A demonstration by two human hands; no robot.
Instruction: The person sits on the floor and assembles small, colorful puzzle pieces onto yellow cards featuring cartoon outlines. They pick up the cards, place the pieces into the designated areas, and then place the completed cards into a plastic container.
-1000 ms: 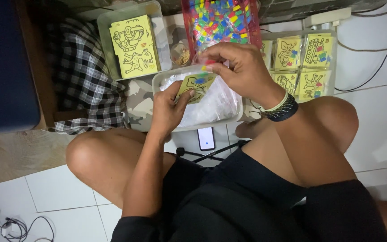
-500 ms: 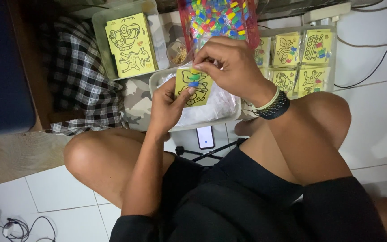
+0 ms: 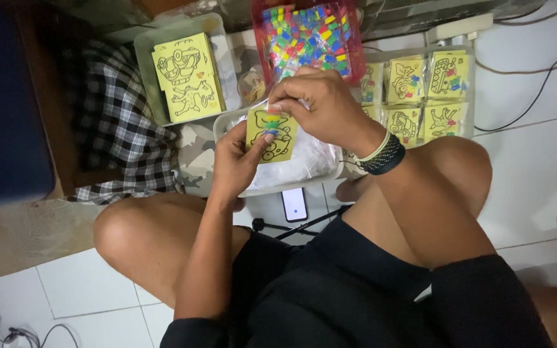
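Both hands' grip (image 3: 272, 125), yellow card (image 3: 271, 134) now upright

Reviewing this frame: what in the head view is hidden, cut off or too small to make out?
- Small yellow picture card: its upper right part is covered by the right hand.
- What the right hand's fingers pinch: too small to tell.
- Clear plastic tray of white bags: largely hidden behind both hands; the left hand covers its left side.
- Red basket of small coloured pieces: top cut off by the frame edge.
- Phone: screen content too small.
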